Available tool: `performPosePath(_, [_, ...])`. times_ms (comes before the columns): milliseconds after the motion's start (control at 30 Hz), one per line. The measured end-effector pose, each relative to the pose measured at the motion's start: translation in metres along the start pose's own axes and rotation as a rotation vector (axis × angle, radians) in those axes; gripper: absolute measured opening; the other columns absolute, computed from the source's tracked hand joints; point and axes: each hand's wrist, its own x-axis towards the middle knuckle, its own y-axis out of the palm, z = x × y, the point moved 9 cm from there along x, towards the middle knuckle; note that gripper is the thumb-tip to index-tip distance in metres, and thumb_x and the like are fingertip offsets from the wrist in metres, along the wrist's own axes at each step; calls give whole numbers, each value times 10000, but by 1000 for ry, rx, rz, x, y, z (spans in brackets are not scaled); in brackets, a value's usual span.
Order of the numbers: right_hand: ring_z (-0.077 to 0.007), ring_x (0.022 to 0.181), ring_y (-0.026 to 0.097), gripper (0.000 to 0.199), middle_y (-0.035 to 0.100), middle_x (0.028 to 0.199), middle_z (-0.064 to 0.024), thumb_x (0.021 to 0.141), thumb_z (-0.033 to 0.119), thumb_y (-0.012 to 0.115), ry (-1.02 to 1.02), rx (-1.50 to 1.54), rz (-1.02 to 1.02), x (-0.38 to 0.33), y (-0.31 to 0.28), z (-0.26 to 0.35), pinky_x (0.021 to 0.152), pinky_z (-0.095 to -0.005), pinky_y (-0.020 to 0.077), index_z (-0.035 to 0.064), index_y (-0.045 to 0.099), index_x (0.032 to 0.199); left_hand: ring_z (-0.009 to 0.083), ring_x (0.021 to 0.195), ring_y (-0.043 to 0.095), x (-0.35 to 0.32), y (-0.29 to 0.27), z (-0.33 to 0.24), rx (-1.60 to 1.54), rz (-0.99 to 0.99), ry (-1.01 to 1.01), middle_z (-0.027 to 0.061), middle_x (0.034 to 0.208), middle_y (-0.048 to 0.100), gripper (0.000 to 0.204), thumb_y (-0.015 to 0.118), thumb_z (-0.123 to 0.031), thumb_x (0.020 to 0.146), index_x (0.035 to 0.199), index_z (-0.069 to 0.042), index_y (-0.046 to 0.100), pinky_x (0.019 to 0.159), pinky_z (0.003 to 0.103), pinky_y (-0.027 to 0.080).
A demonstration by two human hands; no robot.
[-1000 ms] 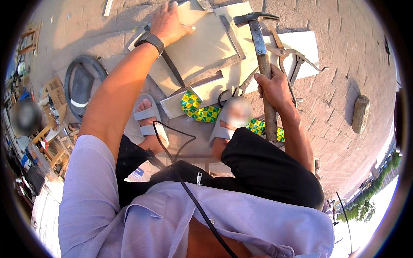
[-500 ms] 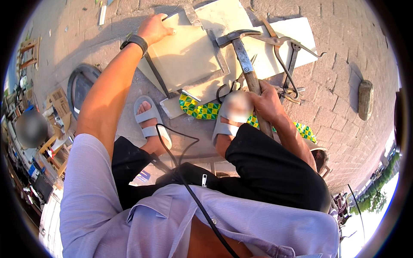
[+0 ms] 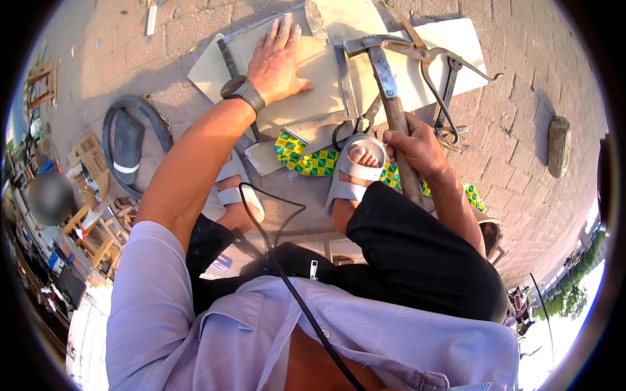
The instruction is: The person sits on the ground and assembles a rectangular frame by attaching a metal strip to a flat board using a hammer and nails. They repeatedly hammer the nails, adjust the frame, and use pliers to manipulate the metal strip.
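My left hand point(image 3: 277, 68) lies flat, fingers spread, on a beige sheet point(image 3: 313, 101) on the ground in front of me. Metal strips run along the sheet's sides; a dark narrow bar point(image 3: 228, 58) lies at its left, partly behind my wrist. With my right hand point(image 3: 420, 148) I grip the wooden handle of a claw hammer point(image 3: 385, 81), its head pointing away from me above the sheets. Just right of the hammer head are long-handled metal tongs point(image 3: 427, 55). Dark-handled shears point(image 3: 366, 118) lie beside the hammer handle, partly hidden by my sandalled foot.
A green-and-yellow checked strip point(image 3: 306, 163) runs beneath my right foot. To the left on the brick paving lies a black rubber loop point(image 3: 140, 104); a long stone point(image 3: 559, 146) rests at the right. A black cable point(image 3: 287, 287) hangs in front of me.
My left hand has moved right from the sheet's far left edge, where its fingers were curled, and now lies flat on the sheet. My right hand keeps hold of the claw hammer.
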Motion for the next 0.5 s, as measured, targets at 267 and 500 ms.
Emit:
performPosePath(267, [-114, 639, 571, 345, 594, 850, -39, 998, 254, 670, 76, 219, 58, 10, 13, 11, 529, -282, 493, 29, 578, 1243, 380, 1594, 145, 0, 10, -3, 93, 75, -104, 230, 1714, 150, 1302, 944, -506, 626, 1615, 2, 266, 1270, 529, 231])
performPosePath(500, [-73, 585, 510, 411, 550, 795, -15, 1063, 404, 589, 60, 227, -5, 47, 15, 31, 487, -235, 461, 13, 560, 1187, 377, 1595, 147, 6, 11, -6, 106, 103, -124, 227, 1716, 146, 1324, 950, -516, 619, 1620, 2, 256, 1252, 561, 248])
